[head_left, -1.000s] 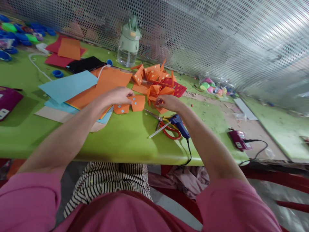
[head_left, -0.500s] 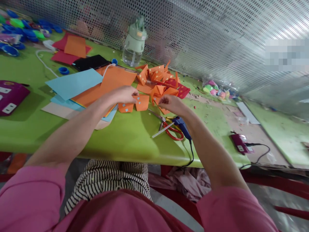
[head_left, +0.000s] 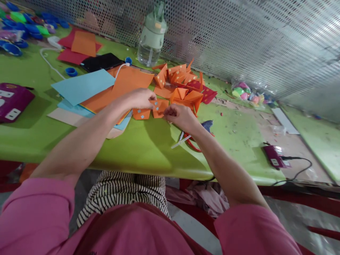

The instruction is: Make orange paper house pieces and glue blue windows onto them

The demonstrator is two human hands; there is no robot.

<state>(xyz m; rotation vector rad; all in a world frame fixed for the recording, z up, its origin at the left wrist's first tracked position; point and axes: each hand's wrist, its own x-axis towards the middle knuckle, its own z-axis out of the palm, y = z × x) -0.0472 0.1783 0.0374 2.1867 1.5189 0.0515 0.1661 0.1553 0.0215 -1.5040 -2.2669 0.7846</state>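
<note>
My left hand (head_left: 142,99) pinches a folded orange paper piece (head_left: 160,109) by its upper edge, above the table. Small pale blue squares dot the orange paper, and another dotted part of it (head_left: 141,114) shows below my fingers. My right hand (head_left: 178,115) is at the paper's lower right corner with thumb and fingertips pressed together; what they hold, if anything, is too small to make out. Just behind it stands a folded orange paper shape (head_left: 186,97). Below my right wrist lie red-handled scissors (head_left: 193,144) and a blue glue gun (head_left: 207,125), partly covered by my forearm.
Orange and pale blue sheets (head_left: 85,86) lie on the left near a black phone (head_left: 102,62). A water bottle (head_left: 151,39) stands at the back beside dotted orange folded papers (head_left: 178,74). Purple power boxes (head_left: 13,102) sit at either side of the green table (head_left: 127,152).
My right hand has moved left from the folded orange shape to the corner of the dotted paper. My left hand keeps its pinch. The view has shifted slightly.
</note>
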